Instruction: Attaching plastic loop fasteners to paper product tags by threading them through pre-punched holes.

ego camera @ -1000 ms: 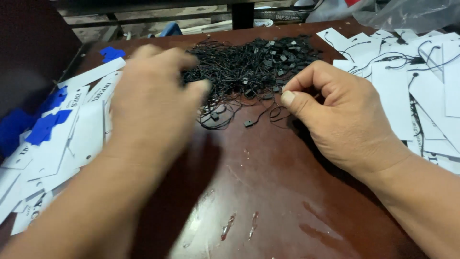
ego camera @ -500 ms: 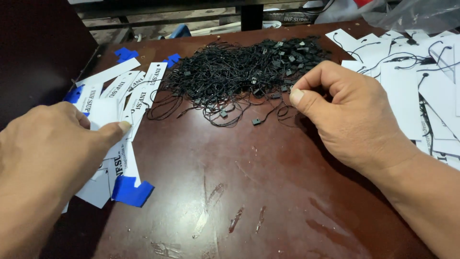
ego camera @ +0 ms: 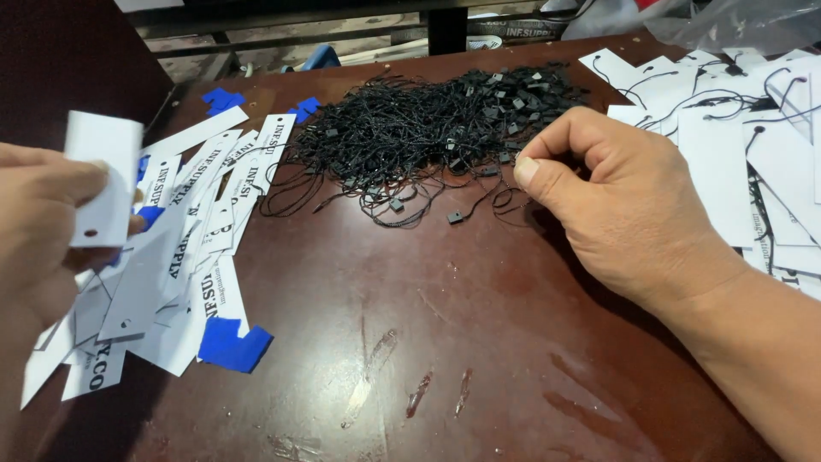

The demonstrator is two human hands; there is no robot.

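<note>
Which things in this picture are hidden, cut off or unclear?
- Head view: left hand, motion-blurred, cut by the left edge; holds a white tag.
- Right hand: curled fingertips hide what it pinches at the black string pile.
- Strung tags: cut by the right edge.

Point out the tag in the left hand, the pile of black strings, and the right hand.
tag (ego camera: 104,175), head view, middle of its white face above the punched hole.
pile of black strings (ego camera: 410,128), head view, dense middle of the tangle.
right hand (ego camera: 624,205), head view, back of the hand.

White punched paper tag (ego camera: 103,184) upright, left; tangled black string pile (ego camera: 428,128) centre table.
</note>
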